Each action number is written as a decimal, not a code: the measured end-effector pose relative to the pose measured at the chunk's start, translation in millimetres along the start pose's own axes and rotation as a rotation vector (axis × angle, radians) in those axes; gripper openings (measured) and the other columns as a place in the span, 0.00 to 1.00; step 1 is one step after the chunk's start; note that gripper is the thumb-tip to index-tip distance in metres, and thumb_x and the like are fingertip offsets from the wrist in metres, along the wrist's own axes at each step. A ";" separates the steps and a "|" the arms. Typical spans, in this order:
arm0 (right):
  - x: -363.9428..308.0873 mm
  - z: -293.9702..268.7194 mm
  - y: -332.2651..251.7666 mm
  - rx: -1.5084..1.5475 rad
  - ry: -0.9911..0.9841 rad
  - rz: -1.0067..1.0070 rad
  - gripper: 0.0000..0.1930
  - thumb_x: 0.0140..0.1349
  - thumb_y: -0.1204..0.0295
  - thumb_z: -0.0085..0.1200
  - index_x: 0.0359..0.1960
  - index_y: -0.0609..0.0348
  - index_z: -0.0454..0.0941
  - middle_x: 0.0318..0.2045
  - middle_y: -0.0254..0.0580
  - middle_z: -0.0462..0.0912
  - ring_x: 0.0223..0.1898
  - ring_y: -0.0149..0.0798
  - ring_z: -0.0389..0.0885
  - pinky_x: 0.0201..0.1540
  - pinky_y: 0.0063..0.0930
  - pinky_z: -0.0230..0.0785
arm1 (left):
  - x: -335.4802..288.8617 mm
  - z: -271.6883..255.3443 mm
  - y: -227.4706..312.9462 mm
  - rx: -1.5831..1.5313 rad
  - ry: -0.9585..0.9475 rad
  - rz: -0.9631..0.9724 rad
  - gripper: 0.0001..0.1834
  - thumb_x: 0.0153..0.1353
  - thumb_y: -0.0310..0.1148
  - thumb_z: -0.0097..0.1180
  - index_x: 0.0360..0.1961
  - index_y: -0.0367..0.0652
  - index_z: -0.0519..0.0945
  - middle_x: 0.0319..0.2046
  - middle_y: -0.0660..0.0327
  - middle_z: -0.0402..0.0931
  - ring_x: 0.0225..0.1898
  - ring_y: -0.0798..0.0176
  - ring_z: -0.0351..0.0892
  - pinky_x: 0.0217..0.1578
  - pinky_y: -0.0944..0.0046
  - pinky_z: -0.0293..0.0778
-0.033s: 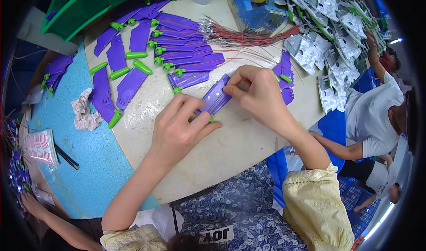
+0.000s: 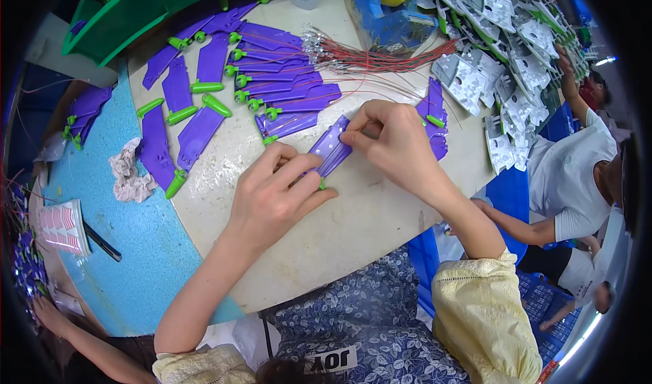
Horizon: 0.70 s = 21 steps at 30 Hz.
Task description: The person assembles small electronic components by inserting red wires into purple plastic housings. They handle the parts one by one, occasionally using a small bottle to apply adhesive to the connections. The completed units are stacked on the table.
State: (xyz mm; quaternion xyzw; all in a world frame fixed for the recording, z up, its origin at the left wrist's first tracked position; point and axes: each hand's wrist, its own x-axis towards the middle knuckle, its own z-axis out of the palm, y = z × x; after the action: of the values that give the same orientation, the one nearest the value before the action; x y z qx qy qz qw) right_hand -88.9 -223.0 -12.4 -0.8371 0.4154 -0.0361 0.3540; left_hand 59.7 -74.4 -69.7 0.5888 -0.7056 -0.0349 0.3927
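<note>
Between my hands, just above or on the tabletop, is a purple wing-shaped plastic piece with a green bit at its near end. My left hand is closed round its lower left end, the fingers hiding part of it. Thumb and fingertips of my right hand pinch together at its upper right end; whether they also hold something small is hidden. Just beyond my left hand, a row of similar purple pieces with green ends lies overlapping, with thin wires on the nearest ones.
Red and dark wires lie bundled before a blue tape dispenser. Grey plastic parts are heaped at right. More purple pieces, crumpled tissue and a black pen lie left. Other people sit on both sides.
My left fingers have shifted very slightly on the purple piece, and its surface catches the light differently. My right hand keeps its pinch in nearly the same place.
</note>
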 end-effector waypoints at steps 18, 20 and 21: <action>60.0 -95.5 29.8 0.629 0.296 0.151 0.11 0.54 0.68 0.63 0.23 0.64 0.83 0.17 0.29 0.72 0.18 0.23 0.62 0.22 0.23 0.54 | 16.9 -5.2 1.9 -0.120 -0.074 -0.037 0.17 0.39 0.34 0.77 0.20 0.38 0.79 0.43 0.61 0.86 0.35 0.57 0.75 0.32 0.62 0.75; 62.3 -99.8 30.7 0.391 0.273 0.165 0.11 0.53 0.69 0.63 0.20 0.65 0.81 0.14 0.27 0.69 0.16 0.23 0.62 0.20 0.22 0.52 | 15.7 -4.7 3.7 -0.133 -0.080 -0.044 0.17 0.39 0.34 0.78 0.24 0.38 0.80 0.42 0.60 0.86 0.36 0.57 0.76 0.33 0.61 0.76; 64.5 -106.6 30.3 0.355 0.259 0.127 0.11 0.53 0.69 0.62 0.20 0.65 0.80 0.14 0.26 0.68 0.15 0.23 0.61 0.20 0.22 0.51 | 17.2 -4.3 5.1 -0.145 -0.078 -0.062 0.19 0.40 0.34 0.78 0.29 0.38 0.80 0.42 0.60 0.86 0.36 0.56 0.76 0.35 0.60 0.76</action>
State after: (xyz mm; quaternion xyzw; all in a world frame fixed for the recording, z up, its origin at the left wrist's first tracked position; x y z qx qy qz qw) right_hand -104.8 -341.8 33.3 -0.7221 0.4965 -0.1935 0.4411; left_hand 58.2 -85.8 -55.3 0.5786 -0.6974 -0.1210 0.4053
